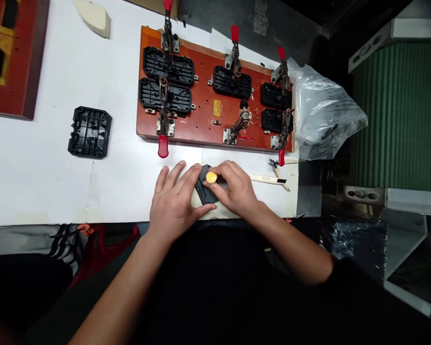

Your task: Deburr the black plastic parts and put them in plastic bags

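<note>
I logged: one dark plastic plate, near the front edge of the worktop, pinned by the left grip, thumb to forefinger; one yellow-ended tool, clamped in the right grip. Hazard, I judged: uneven pressure could skid the tool into that thumb.

Left of your left hand, bare white tabletop is giving you open passage; a loose black part is sitting farther left, and between it and the red fixture board a lane is running forward; directly ahead of your hands, that board is standing across the way, its near clamp handle jutting toward your left hand; right of your right hand, a pale stick and cutters are obstructing passage; beyond them, a plastic bag is crowding the board's right end.
</note>
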The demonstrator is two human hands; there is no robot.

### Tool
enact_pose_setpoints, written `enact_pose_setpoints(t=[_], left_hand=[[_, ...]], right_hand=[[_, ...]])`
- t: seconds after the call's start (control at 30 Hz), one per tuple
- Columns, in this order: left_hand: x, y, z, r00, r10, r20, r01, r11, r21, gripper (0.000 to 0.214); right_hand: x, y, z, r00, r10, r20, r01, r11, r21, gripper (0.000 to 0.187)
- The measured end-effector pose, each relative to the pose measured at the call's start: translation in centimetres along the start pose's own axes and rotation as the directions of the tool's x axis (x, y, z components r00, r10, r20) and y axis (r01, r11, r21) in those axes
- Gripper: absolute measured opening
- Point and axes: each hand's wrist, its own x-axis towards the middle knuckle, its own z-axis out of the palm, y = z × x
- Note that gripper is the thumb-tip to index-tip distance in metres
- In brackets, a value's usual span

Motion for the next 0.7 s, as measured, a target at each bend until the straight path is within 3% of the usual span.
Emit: enact_pose_setpoints(t=[0.47,0.6,0.7], left_hand=[[-0.1,0.0,0.1,1.0,-0.016,0.011,0.016,0.999,-0.032,0.089],[-0.2,-0.1,0.1,1.0,0.001,0.022,0.0,0.999,-0.046,0.093],[-0.2,-0.1,0.0,1.0,0.01,0.028,-0.009,0.999,-0.04,0.09]], right_hand=[[-0.3,-0.1,-0.6,0.996,0.084,-0.008,-0.084,0.996,-0.012,0.017],[-1.4,-0.5,-1.3,0.995,0.058,0.083,-0.061,0.997,0.037,0.009],[-1.0,-0.3,-1.5,0.995,0.044,0.09,-0.047,0.998,0.028,0.011]])
